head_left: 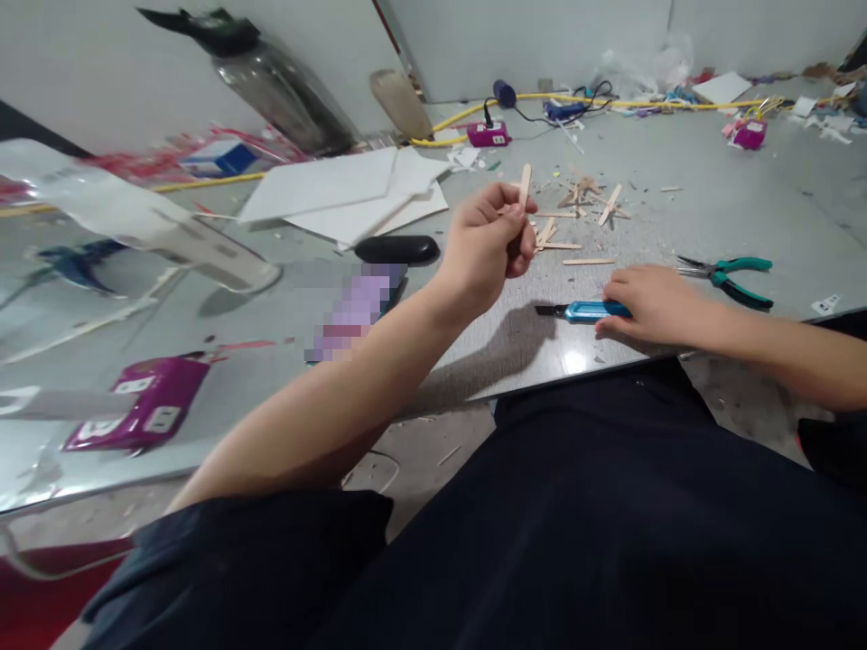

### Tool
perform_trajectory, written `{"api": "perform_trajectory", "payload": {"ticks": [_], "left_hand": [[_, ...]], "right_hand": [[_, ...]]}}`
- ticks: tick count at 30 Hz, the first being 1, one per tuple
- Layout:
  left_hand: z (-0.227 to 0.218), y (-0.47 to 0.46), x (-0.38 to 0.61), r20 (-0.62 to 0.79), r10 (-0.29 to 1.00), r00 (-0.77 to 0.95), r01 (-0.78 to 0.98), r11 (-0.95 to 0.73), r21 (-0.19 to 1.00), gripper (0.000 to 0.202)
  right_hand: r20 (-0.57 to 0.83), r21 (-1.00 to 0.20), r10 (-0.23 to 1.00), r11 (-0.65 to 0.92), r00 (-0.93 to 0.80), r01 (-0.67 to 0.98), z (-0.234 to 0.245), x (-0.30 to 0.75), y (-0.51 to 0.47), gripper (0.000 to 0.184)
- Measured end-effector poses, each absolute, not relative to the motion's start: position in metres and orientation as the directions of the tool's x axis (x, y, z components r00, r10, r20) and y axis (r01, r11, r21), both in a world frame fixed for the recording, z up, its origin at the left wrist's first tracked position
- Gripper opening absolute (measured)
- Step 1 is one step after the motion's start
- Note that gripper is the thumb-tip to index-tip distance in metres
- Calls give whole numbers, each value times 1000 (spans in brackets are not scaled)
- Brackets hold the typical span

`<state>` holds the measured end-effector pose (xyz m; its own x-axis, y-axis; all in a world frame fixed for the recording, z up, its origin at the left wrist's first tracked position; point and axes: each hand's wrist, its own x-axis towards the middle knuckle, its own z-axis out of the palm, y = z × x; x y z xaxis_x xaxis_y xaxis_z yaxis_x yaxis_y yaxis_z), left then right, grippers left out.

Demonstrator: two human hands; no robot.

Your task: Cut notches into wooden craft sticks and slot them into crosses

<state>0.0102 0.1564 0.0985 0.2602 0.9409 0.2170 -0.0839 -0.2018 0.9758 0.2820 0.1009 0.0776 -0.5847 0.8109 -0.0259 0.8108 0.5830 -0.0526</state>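
Observation:
Between the thumb and fingers of my left hand [489, 236] a wooden craft stick [525, 185] is pinched, its rounded end pointing up above the table. My right hand [654, 305] is closed over the handle of a blue utility knife [588, 311], which lies low at the table top with its dark blade end pointing left. Just beyond the hands are a loose craft stick [588, 262] and several sticks in small crossed piles [581, 193]. Right of the knife, green-handled pliers [738, 266] lie close to my right hand.
White boards [325, 188] lie at the back left, with a black case [397, 249] and a phone [356, 311] in front. Purple power sockets [145, 403], a yellow cable [447, 126] and a large bottle [277, 90] are around. Scraps line the wall.

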Motion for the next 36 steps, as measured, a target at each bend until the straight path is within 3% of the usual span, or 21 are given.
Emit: {"api": "perform_trajectory", "payload": {"ticks": [3,7,10,13,16,18,22,26,31,36], "left_hand": [[91,161,23,121,967,225,-140,-91,986,15],[72,163,25,50,973,226,-258,10,966,21],[62,161,22,75,972,224,-332,4,943,29],[60,159,21,118,971,210,-373,-32,927,31],[63,156,21,121,962,244,-382,-19,924,39],[65,152,22,118,954,275,-393,0,920,50],[69,139,26,162,913,374,-401,1,916,57],[68,124,35,167,868,467,-377,25,926,48],[68,117,42,118,885,449,-387,74,919,52],[68,117,43,113,889,444,-385,75,920,63]], "right_hand": [[-99,-97,893,430,-438,898,93,263,151,41],[-167,-57,907,382,-386,922,92,256,207,22],[-184,-63,905,379,-384,923,82,257,216,16],[-120,-79,910,389,-396,918,76,259,205,15],[-1,-93,934,355,-357,930,78,259,194,28],[139,-179,930,361,-340,915,79,260,189,36],[406,-433,809,580,-425,690,72,261,182,38],[420,-481,778,628,-468,612,58,254,177,61],[420,-469,775,630,-472,619,54,246,174,73],[396,-419,794,603,-461,679,57,246,168,47]]}}
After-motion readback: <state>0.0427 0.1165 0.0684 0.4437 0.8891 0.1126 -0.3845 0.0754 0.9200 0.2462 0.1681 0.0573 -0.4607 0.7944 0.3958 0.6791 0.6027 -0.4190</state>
